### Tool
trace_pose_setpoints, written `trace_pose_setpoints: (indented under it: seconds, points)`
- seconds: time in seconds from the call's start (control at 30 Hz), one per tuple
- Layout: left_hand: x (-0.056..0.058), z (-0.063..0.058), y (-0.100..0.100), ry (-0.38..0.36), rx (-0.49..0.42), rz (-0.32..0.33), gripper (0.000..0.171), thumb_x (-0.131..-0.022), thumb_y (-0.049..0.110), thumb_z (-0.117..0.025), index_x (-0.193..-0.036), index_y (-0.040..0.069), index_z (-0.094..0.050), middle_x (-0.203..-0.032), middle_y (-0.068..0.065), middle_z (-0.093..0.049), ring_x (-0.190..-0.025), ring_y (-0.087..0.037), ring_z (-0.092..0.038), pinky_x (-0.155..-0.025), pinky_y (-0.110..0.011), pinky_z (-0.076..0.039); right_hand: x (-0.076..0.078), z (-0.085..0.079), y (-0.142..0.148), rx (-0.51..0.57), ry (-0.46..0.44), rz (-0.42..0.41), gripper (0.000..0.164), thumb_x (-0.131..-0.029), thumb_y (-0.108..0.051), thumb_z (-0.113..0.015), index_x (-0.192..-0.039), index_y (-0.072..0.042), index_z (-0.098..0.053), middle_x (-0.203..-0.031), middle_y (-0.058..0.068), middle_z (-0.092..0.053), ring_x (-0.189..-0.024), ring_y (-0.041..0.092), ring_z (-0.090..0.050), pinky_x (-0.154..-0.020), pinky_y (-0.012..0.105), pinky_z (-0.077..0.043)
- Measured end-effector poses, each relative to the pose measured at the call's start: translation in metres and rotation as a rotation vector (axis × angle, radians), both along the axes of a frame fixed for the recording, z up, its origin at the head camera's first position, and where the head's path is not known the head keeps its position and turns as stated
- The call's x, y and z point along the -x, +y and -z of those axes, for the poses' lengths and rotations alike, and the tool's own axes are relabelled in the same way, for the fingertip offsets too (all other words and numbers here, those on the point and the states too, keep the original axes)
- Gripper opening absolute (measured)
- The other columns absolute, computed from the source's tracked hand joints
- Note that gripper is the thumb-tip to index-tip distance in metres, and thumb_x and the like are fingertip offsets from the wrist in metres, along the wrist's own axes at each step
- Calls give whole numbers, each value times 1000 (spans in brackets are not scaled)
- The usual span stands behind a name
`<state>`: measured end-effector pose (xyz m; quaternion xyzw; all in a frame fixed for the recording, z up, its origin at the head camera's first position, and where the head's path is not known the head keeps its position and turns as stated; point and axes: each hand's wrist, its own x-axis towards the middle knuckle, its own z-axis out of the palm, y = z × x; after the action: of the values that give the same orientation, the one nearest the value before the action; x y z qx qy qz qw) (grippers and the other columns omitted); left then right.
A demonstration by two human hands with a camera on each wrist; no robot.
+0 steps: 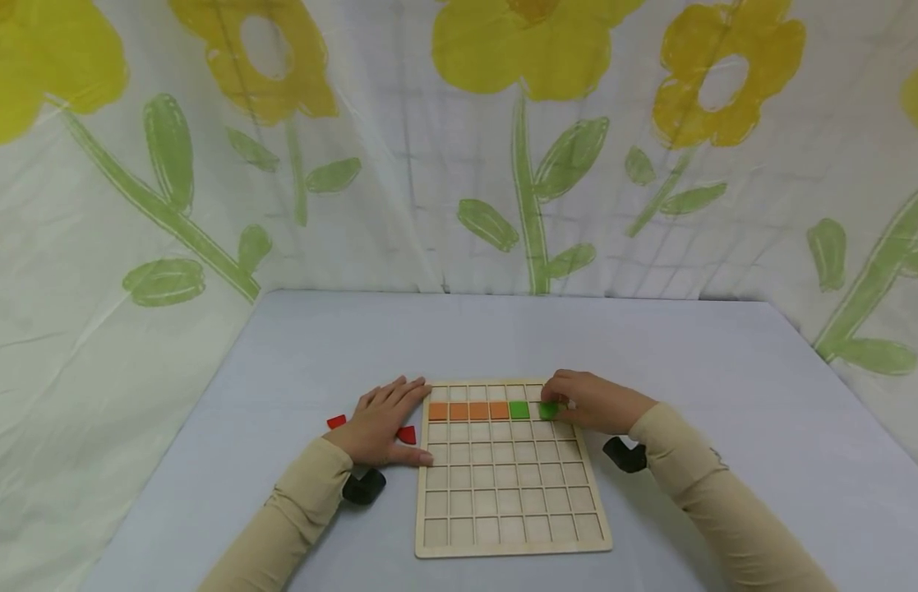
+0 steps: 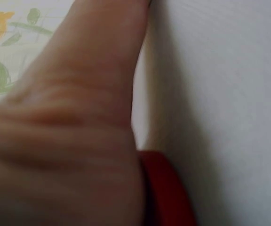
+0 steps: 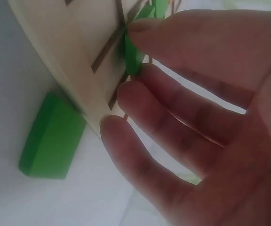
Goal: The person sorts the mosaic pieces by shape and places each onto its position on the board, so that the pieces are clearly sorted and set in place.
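A wooden grid board (image 1: 514,549) lies on the table. Its second row from the far edge holds several orange tiles (image 1: 459,411), followed by a green tile (image 1: 519,410). My right hand (image 1: 602,403) pinches another green tile (image 3: 133,54) between thumb and fingertips, tilted over the cell area near the right end of that row. Flat beside the board, my left hand (image 1: 380,423) has its fingers spread, with fingertips and thumb at the board's left edge. Red pieces (image 1: 336,422) show on both sides of that hand, partly covered by it.
A green block (image 3: 55,136) lies on the table just outside the board, behind the right hand in the head view. Black wrist devices (image 1: 364,487) hang under both sleeves. A flower-printed curtain (image 1: 399,205) closes off the table's far side.
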<state>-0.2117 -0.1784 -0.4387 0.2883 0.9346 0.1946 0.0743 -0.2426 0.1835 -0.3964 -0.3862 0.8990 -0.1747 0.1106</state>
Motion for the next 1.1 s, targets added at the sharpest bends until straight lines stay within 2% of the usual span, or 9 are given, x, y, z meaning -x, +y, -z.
trace_pose_setpoints:
  seconds: [0.23,0.43,0.67,0.93,1.1]
  points:
    - [1,1,-1,9,9,1,98,-77,64,-67,-150,12,-28,-157,-10,-25,-145,-36,-16,-109,-63,-17,0,2,-9,9,9,-30,20,-89,-5,-65,-109,-10,-62,-105,-1,-59,-94,14,-57,-82,31,-50]
    - [1,0,0,11,18,-2,98,-77,64,-66,-151,12,-27,-157,-10,-25,-145,-36,-16,-109,-63,-18,2,1,-15,-26,7,-14,20,-90,-5,-63,-110,-10,-62,-107,-1,-59,-96,13,-57,-85,32,-49]
    - [0,-1,2,-1,18,1,98,-77,64,-67,-151,11,-27,-157,-10,-24,-145,-37,-16,-108,-64,-18,1,1,-14,-13,-8,-9,21,-91,-6,-64,-111,-10,-61,-107,2,-59,-98,18,-59,-85,34,-50]
    - [2,2,1,3,17,4,99,-77,66,-65,-151,12,-26,-157,-10,-24,-145,-37,-16,-109,-63,-18,3,2,-14,14,-9,-2,21,-88,-5,-67,-107,-13,-60,-103,0,-58,-91,15,-56,-81,34,-49]
    - [3,3,0,9,26,3,99,-77,67,-65,-151,13,-27,-157,-9,-24,-145,-36,-16,-108,-63,-18,3,0,-13,3,-34,14,23,-89,-15,-68,-109,-14,-59,-105,-1,-58,-93,14,-56,-83,34,-48]
